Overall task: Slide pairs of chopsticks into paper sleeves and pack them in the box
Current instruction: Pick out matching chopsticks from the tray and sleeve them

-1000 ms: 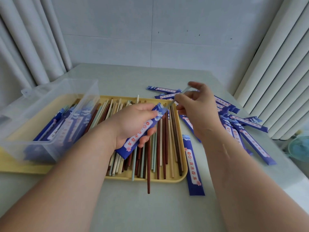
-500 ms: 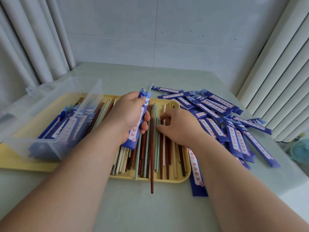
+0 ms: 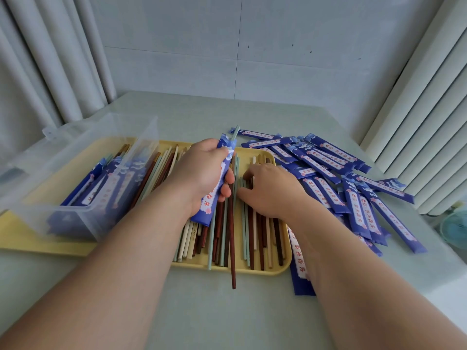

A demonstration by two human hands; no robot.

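On the pale counter, left hand grips a sleeve; right hand, fingers spread on the tray's chopsticks at 3 o'clock, might pick a mismatched colour.

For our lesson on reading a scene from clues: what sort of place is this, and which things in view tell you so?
Probably a plain indoor packing station, not a dining room. A yellow tray of loose chopsticks, a heap of blue paper sleeves and a clear plastic box sit on a bare table by curtains.
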